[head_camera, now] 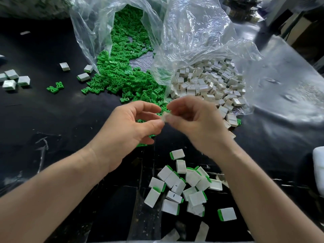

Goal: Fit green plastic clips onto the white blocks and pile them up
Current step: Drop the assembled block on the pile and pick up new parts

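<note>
1. Now, at far left, a few finished blocks (pixel 12 79) are lying loose on the dark table (pixel 52 120). Beside them, green clips (pixel 122 76), small, forked and light, are spilling from a clear bag (pixel 91 32).
2. Your left hand (pixel 129 123) is curling, thumb touching the white block (pixel 164 118); whether it is gripping, I cannot tell.
3. Your right hand (pixel 192 120), blurred, is pinching that block in the air between both hands. It is looking rigid, smooth and probably slippery, so I am advising a grip on its flat faces.
4. Below, the clipped pile (pixel 184 186) is lying scattered; rightward, bare blocks (pixel 210 85) are sitting in crinkled plastic.
</note>
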Demonstrator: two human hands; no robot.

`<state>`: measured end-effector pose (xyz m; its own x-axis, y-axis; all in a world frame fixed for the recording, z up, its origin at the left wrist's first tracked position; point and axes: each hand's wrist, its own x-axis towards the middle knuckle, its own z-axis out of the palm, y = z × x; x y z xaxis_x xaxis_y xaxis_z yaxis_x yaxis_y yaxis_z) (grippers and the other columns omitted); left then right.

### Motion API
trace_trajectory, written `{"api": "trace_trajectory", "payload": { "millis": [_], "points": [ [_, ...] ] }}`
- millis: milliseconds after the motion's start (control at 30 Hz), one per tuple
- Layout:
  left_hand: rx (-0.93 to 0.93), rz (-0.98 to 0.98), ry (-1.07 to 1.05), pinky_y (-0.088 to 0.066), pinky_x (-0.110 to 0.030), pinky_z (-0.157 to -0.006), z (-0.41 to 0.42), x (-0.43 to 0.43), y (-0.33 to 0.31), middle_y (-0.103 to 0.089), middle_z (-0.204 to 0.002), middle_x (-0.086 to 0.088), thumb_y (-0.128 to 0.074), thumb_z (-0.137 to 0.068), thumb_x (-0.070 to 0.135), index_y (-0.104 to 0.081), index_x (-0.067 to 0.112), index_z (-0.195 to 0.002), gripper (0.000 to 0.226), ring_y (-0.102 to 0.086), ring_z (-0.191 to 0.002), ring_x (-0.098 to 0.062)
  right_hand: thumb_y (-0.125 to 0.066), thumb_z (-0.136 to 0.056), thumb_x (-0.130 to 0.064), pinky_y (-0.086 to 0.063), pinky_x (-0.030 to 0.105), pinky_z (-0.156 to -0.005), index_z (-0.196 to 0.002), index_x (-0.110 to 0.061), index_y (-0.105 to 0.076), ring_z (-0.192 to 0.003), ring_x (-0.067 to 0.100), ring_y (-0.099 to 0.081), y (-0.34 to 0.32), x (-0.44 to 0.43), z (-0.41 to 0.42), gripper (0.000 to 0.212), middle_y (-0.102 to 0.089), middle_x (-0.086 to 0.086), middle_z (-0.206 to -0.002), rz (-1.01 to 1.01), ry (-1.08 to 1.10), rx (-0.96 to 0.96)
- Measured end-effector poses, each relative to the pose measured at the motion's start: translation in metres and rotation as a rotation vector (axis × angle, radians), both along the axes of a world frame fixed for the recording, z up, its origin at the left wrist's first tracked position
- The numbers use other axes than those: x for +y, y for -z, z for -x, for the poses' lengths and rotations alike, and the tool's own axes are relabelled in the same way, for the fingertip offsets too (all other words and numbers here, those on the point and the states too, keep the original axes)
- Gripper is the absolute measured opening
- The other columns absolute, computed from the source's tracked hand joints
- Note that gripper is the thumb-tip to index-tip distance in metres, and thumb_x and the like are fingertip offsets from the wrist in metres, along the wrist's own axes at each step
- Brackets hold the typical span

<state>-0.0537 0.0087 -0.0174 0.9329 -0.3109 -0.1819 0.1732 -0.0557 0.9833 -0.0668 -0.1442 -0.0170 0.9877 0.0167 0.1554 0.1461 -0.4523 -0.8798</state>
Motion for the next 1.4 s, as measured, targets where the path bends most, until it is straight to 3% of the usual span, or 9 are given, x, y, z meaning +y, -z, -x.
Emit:
{"api": "trace_trajectory", "payload": {
  "millis": [133,233,300,433,567,767,967,1167,1400],
  "points": [
    [0.015,0.002,0.033,-0.055,-0.021,-0.049,0.001,0.000,-0.002,-0.066,-0.059,-0.005,-0.067,-0.073,-0.001,-0.063,0.005,-0.083,0.012,-0.063,-0.050,-0.012,-0.070,-0.076,-0.005,-0.051,0.036,-0.070,-0.075,-0.020,-0.057,-0.073,0.022,-0.062,0.001,0.006,0.004,0.020,-0.064,0.001,-0.074,0.012,-0.081,0.041],
    [0.010,-0.017,-0.012,-0.053,-0.024,-0.047,0.000,0.000,-0.002,-0.066,-0.056,-0.004,-0.066,-0.076,-0.001,-0.065,0.005,-0.077,0.006,-0.062,-0.047,-0.013,-0.065,-0.081,-0.007,-0.048,0.025,-0.071,-0.079,-0.021,-0.062,-0.071,0.006,-0.058,0.004,0.002,0.000,0.014,-0.062,-0.009,-0.074,-0.001,-0.064,0.075],
    [0.010,-0.012,-0.063,-0.053,-0.024,-0.048,-0.002,0.002,-0.002,-0.066,-0.059,-0.004,-0.065,-0.079,0.000,-0.064,0.007,-0.074,0.009,-0.062,-0.048,-0.013,-0.061,-0.085,-0.011,-0.041,0.013,-0.074,-0.094,-0.021,-0.066,-0.075,-0.005,-0.052,0.007,0.000,-0.001,0.014,-0.059,-0.016,-0.082,0.192,0.007,0.019],
    [0.031,0.043,-0.136,-0.055,-0.023,-0.048,-0.005,0.004,0.000,-0.068,-0.060,-0.002,-0.062,-0.082,-0.002,-0.060,0.007,-0.077,0.011,-0.065,-0.051,-0.015,-0.052,-0.091,-0.013,-0.032,0.023,-0.091,-0.127,-0.026,-0.054,-0.114,0.013,-0.042,0.016,0.003,-0.004,0.039,-0.051,-0.002,-0.121,0.535,-0.038,-0.017],
    [0.046,0.044,-0.130,-0.054,-0.023,-0.048,-0.006,0.004,0.002,-0.070,-0.063,-0.003,-0.058,-0.082,-0.007,-0.058,0.007,-0.079,0.015,-0.066,-0.053,-0.016,-0.055,-0.090,-0.020,-0.032,0.025,-0.081,-0.122,-0.027,-0.057,-0.111,0.017,-0.042,0.021,0.002,-0.007,0.033,-0.049,0.000,-0.110,0.690,-0.033,-0.029],
    [0.013,-0.012,-0.114,-0.054,-0.024,-0.050,-0.005,0.003,0.004,-0.067,-0.066,-0.004,-0.067,-0.077,0.001,-0.060,0.012,-0.073,0.013,-0.066,-0.056,-0.014,-0.066,-0.082,-0.021,-0.039,0.025,-0.076,-0.098,-0.021,-0.070,-0.086,0.015,-0.055,0.020,-0.003,-0.007,0.016,-0.058,-0.002,-0.099,0.547,0.071,-0.053],
    [-0.004,-0.036,-0.076,-0.051,-0.020,-0.047,-0.004,0.002,0.004,-0.065,-0.059,0.000,-0.071,-0.073,0.006,-0.062,0.011,-0.073,0.010,-0.063,-0.052,-0.010,-0.066,-0.081,-0.011,-0.049,0.029,-0.067,-0.078,-0.024,-0.067,-0.064,0.008,-0.057,0.005,-0.005,-0.005,0.014,-0.062,-0.007,-0.067,-0.008,0.131,0.063],
    [0.012,-0.009,-0.035,-0.055,-0.024,-0.053,-0.002,0.001,0.001,-0.067,-0.059,-0.001,-0.068,-0.075,0.001,-0.061,0.008,-0.076,0.010,-0.068,-0.057,-0.014,-0.063,-0.082,-0.011,-0.050,0.017,-0.053,-0.076,-0.017,-0.066,-0.054,0.006,-0.060,-0.006,-0.006,0.001,0.009,-0.066,-0.003,-0.059,-0.425,0.069,0.200],
    [0.027,0.022,-0.022,-0.055,-0.024,-0.053,-0.001,0.000,-0.001,-0.070,-0.063,-0.003,-0.066,-0.076,0.000,-0.061,0.008,-0.076,0.010,-0.067,-0.058,-0.015,-0.056,-0.087,-0.001,-0.050,0.018,-0.055,-0.085,-0.019,-0.068,-0.057,0.006,-0.061,-0.008,-0.008,0.000,0.022,-0.066,-0.002,-0.063,-0.510,0.027,0.232]
  ]
}}
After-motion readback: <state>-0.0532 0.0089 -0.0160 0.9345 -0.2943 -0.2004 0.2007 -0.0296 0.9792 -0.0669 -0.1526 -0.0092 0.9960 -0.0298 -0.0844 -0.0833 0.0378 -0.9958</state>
